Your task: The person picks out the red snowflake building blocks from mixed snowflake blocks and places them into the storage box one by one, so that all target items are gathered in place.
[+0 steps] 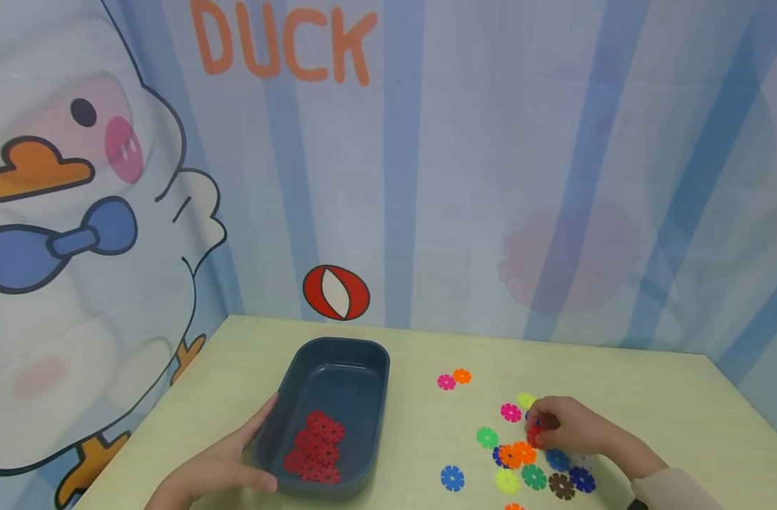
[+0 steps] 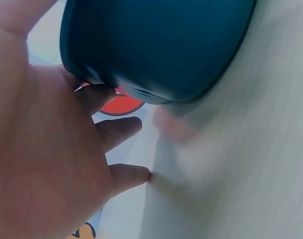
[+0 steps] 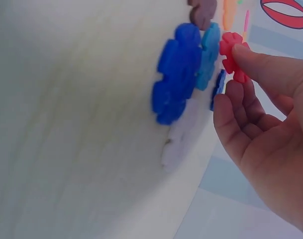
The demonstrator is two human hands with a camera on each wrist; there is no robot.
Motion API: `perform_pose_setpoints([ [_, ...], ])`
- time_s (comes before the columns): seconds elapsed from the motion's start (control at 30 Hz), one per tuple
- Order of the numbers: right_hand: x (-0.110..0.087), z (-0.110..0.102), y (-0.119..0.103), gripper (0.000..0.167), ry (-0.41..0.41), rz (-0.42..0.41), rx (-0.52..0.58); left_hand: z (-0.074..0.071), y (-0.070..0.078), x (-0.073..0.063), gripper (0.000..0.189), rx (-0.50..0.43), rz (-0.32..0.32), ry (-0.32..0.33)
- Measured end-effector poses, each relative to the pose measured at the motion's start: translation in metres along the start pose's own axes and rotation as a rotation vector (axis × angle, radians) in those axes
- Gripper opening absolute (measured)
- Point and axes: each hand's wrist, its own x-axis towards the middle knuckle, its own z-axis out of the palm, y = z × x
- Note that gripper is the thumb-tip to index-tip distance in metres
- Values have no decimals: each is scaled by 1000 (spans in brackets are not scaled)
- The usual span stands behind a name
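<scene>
A dark blue plastic bin (image 1: 321, 397) stands on the table with a heap of red snowflake discs (image 1: 314, 448) at its near end. My left hand (image 1: 219, 460) holds the bin's near left corner, thumb at the near end and fingers along the left side. In the left wrist view, the ring and little fingers (image 2: 129, 174) stretch out below the bin. Between thumb and fingertips, my right hand (image 1: 569, 423) pinches a red snowflake disc (image 3: 232, 56) over the scattered discs. Beneath it lie blue discs (image 3: 178, 74) and a whitish disc (image 3: 178, 134).
Loose snowflake discs in green (image 1: 487, 438), orange (image 1: 523, 452), brown (image 1: 562, 486) and other colours spread over the table's right half. A pink disc (image 1: 446, 382) and an orange one (image 1: 462, 376) lie farther back. A printed duck curtain (image 1: 464, 177) hangs behind the table (image 1: 413, 425).
</scene>
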Motion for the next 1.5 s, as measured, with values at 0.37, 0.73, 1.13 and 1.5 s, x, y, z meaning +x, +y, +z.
perform_pose_setpoints([
  [0.37, 6, -7, -12, 6, -20, -88, -8, -1, 2, -1, 114, -10, -5, -6],
  [0.73, 31, -6, -61, 5, -12, -169, 43, -2, 1, -1, 115, -2, -18, -2],
  [1.13, 69, 20, -119, 8, -79, -319, 113, -2, 0, 0, 116, 5, -3, 1],
  [1.5, 105, 37, -165, 9, -76, -404, 88, -1, 1, -1, 117, -1, -12, 2],
])
